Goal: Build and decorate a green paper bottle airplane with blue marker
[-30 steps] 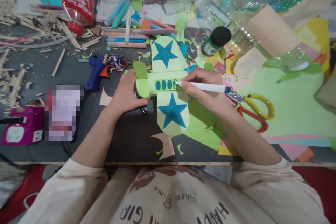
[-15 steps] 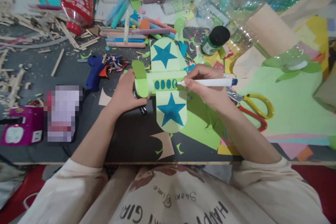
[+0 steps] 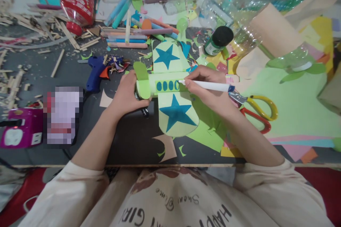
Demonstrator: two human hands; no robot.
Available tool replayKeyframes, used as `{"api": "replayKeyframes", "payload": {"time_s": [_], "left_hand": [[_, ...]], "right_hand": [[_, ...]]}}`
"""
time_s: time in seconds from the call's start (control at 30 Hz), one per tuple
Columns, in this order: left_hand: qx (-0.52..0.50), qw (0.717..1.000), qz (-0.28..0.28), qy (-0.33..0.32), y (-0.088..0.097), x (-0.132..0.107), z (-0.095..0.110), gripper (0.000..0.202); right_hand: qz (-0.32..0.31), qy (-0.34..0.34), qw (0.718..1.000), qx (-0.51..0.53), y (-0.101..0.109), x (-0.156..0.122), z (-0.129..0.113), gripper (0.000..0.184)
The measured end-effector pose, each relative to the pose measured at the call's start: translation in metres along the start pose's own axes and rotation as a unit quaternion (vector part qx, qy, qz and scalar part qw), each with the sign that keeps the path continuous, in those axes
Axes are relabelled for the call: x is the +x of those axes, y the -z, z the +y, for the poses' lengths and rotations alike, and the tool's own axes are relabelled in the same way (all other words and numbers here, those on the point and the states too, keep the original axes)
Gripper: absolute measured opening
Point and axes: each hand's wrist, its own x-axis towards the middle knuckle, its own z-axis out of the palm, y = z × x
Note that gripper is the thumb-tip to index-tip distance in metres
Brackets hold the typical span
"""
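Note:
A pale green paper airplane (image 3: 170,92) with a blue star on each wing and a row of blue ovals on its tube body lies on the dark table. My left hand (image 3: 128,94) is wrapped round its tail end, holding it. My right hand (image 3: 210,90) pinches a white marker (image 3: 207,86), whose tip touches the body right beside the last blue oval. The front of the body is hidden under my right hand.
A blue glue gun (image 3: 94,72) lies left of the plane. Yellow and red scissors (image 3: 255,108) sit on coloured paper sheets (image 3: 290,110) at the right. Behind are markers (image 3: 128,39), a black-capped green bottle (image 3: 217,40), wooden sticks (image 3: 39,35), clear bottles.
The near wing has tilted and swung slightly right as the plane turned in my left hand. The marker has dipped back down, its tip still at the row of ovals.

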Motion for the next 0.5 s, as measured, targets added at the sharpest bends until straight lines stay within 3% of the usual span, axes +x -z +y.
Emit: {"api": "replayKeyframes", "payload": {"time_s": [0.17,0.5], "left_hand": [[0.005,1.000,0.000,-0.008,0.0001,0.0005,-0.0002,0.056],[0.009,1.000,0.003,-0.030,0.0003,0.0000,-0.0022,0.058]], "right_hand": [[0.003,0.021,1.000,-0.012,0.0003,0.0006,0.0024,0.020],[-0.048,0.032,0.998,-0.031,0.0058,0.0020,-0.0007,0.020]]}}
